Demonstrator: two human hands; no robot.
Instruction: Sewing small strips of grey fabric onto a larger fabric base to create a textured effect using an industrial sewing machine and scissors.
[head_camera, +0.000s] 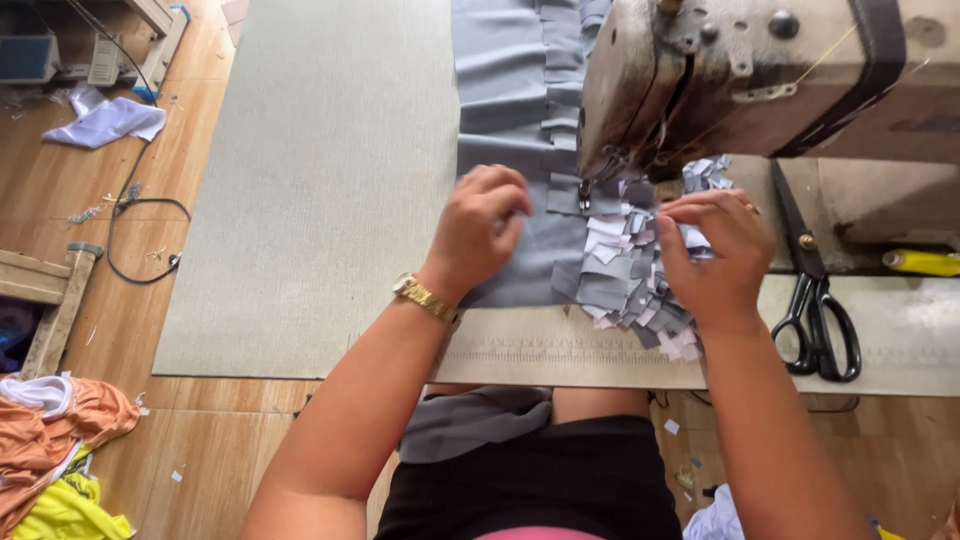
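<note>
The left hand (482, 232) presses curled fingers (508, 200) on a long grey pleated fabric strip (515, 110), just beside the worn cream sewing machine (760, 75). The right hand (712, 255) pinches small white and grey label tags (625, 275) under its fingertips (672, 212). Black-handled scissors (815, 290) lie right of them.

A grey fabric panel (510, 110) lay flat on the counter (560, 350), running away under the sewing machine's needle. Along its right edge sat a row of small grey and white fabric tags (625, 275), overlapping like shingles, bunched and slightly ruffled.
</note>
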